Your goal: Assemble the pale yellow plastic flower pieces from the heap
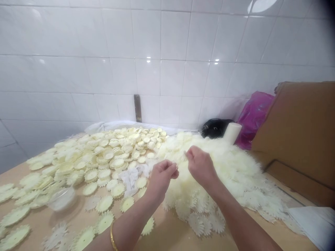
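Note:
My left hand [162,177] is closed in a pinch over the middle of the table, its thumb pressed against the curled fingers. Whatever it may hold is too small to make out. A short way to the right, my right hand [200,166] is also pinched, in front of a large heap of thin, pale, fringed flower-shaped petal pieces [230,164]. Its fingertips may hold something fine that I cannot identify. The hands are apart. Left of them lies a wide spread of thicker cream, scallop-edged discs [117,190], some with a small centre hole. White crumpled tissue [129,179] lies beside my left hand.
A small clear bowl [61,199] stands at the left front. At the back right are a black item [216,128], a white cylinder [232,133], a pink plastic bag [255,113] and a large cardboard box [300,129]. White cloth [315,219] lies at the right edge. Behind is a tiled wall [146,76].

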Demonstrator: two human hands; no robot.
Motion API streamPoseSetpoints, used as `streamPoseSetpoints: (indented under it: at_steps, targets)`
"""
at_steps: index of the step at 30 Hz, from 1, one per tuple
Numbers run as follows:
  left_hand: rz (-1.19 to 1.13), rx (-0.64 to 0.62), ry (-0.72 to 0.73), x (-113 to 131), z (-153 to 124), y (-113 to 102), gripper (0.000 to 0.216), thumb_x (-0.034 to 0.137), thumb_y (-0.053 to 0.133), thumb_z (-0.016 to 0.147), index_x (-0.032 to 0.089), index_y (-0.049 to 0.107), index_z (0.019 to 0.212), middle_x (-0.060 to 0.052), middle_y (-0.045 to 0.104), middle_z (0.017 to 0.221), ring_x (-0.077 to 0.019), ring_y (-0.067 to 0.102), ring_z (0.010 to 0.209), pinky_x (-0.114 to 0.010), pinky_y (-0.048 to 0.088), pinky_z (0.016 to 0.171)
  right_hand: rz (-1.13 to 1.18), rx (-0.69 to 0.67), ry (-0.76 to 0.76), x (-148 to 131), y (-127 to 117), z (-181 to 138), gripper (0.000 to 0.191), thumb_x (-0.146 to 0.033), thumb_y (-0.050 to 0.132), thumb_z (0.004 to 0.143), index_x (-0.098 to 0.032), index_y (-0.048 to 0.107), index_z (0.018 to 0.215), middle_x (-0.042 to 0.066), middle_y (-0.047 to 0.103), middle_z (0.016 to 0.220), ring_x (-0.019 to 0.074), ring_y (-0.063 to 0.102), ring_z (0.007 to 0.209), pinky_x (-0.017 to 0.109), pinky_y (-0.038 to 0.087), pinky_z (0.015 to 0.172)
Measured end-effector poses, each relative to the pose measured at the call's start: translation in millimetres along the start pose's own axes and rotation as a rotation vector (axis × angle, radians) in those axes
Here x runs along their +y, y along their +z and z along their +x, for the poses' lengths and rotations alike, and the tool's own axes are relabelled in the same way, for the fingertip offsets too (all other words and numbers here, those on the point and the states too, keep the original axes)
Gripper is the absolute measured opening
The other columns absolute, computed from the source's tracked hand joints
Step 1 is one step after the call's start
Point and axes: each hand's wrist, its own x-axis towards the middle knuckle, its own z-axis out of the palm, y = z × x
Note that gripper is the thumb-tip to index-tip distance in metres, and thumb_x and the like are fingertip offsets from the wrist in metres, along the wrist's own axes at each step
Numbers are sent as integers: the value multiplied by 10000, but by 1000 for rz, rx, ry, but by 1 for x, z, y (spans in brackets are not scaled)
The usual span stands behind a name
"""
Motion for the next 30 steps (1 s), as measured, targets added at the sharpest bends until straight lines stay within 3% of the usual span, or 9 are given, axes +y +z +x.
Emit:
streamPoseSetpoints:
  at_steps: [5,9,14,18,21,23,27,30]
  targets:
    - [10,44,26,-1,0,0,205,313,568,687,159,525,559,-7,544,558,-117,485,567,-282,388,638,-146,100,-19,8,3,3,219,-222,348,823,-207,348,605,33,459,577,159,409,514,293,244,529]
    - [20,76,31,-4,2,-2,214,318,559,697,159,517,559,-9,544,557,-116,479,563,-278,386,627,-64,203,134,30,-14,14,249,-272,386,815,-207,338,580,19,447,547,146,386,499,291,273,524]
    - [6,72,11,-11,2,-1,211,320,561,695,157,532,564,-11,543,560,-115,477,562,-275,384,624,366,-108,114,26,-30,15,277,-424,451,786,-190,453,638,0,500,602,129,440,559,260,348,542]
    - [19,73,33,-10,0,1,212,326,547,709,156,534,582,-13,545,580,-117,480,584,-276,387,638,384,-302,38,9,-26,7,263,-436,580,691,-191,498,743,4,535,709,141,481,659,255,379,589]
    - [44,45,25,-6,-2,3,212,320,535,720,159,517,583,-7,540,579,-117,482,592,-281,390,654,332,-335,-11,6,-16,4,220,-382,503,752,-185,482,657,-5,518,634,132,468,608,248,361,561]
    - [66,39,27,-5,-4,3,205,308,533,719,160,506,580,-4,537,574,-118,485,597,-282,389,658,270,-283,-22,9,-12,5,262,-329,427,794,-184,426,576,-13,476,558,121,436,543,241,331,524]
    - [92,89,76,-5,-2,0,203,300,519,727,165,487,578,2,529,568,-117,482,596,-281,387,659,-53,73,131,28,-18,14,248,-252,356,818,-185,416,587,10,473,548,133,414,512,255,286,510]
    - [57,89,57,-9,1,-1,207,310,521,729,167,479,587,0,534,574,-118,489,597,-289,394,671,-279,125,208,46,-26,20,188,-198,356,802,-172,502,686,58,554,669,178,483,628,272,280,544]
